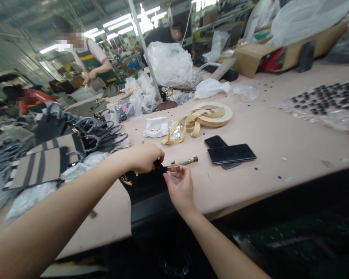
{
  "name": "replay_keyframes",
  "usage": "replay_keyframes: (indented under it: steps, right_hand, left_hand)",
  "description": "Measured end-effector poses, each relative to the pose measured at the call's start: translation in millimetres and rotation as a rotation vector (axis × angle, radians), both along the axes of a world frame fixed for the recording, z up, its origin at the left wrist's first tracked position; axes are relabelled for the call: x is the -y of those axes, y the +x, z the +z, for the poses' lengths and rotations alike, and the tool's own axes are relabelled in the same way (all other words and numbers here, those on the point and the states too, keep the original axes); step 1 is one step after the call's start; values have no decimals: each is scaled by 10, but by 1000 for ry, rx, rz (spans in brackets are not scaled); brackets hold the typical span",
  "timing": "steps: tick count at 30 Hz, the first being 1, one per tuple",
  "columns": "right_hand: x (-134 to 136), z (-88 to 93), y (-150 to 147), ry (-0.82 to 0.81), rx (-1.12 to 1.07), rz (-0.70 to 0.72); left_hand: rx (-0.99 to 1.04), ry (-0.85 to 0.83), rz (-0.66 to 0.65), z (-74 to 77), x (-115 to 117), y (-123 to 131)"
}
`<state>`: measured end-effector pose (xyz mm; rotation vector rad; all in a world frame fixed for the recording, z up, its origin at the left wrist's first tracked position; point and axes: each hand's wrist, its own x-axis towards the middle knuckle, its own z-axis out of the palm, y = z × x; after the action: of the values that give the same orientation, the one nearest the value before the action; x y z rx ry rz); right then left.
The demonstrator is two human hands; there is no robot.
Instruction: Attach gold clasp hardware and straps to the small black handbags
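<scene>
A black bag piece (pixel 147 193) lies over the near edge of the pink worktable (pixel 264 131). My left hand (pixel 144 157) is closed, pinching a black strap end at the top of that piece. My right hand (pixel 180 186) pinches a small shiny metal fitting (pixel 172 169) right beside the strap end. A gold clasp (pixel 126 180) shows at the black piece's left corner. A pen-like tool (pixel 185 160) with a dark tip lies just beyond my hands.
Two dark phones (pixel 228 154) lie right of my hands, a tape roll (pixel 213 113) with loose tan strips behind them. Striped bags (pixel 43 162) and black handles pile up at left. Small dark studs (pixel 325 99) cover plastic at right. Other people work at the far end.
</scene>
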<state>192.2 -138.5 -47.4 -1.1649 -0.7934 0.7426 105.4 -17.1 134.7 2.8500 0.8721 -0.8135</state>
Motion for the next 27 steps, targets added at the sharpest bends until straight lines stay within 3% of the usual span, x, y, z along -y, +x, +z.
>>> replay_keyframes:
  steps: [4,7,10,12,15,17,22,27]
  right_hand:
    - [-117,73,88,-4,-25,384]
    - [-186,181,216,26,2,424]
    - [-166,269,340,48,-69,365]
    - [-109,324,404,71,-10,345]
    - [-11,429,456,99,192,282]
    - [38,509,458,65,235,247]
    - [42,602,403,-30,-51,354]
    - [-109,441,343,-96,-484,459]
  left_hand:
    - [109,105,-46,143,199,-85]
    - [342,318,-115,129,477,-185]
    - [756,566,23,-89,864,-251]
    - [999,567,146,-309,1134,-222]
    - [1101,469,145,-601,1475,-87]
    - [1150,502,128,-717,1619,-4]
    - [1255,746,348,-846,1597,-2]
    - [1174,670,453,-974,1231,-102]
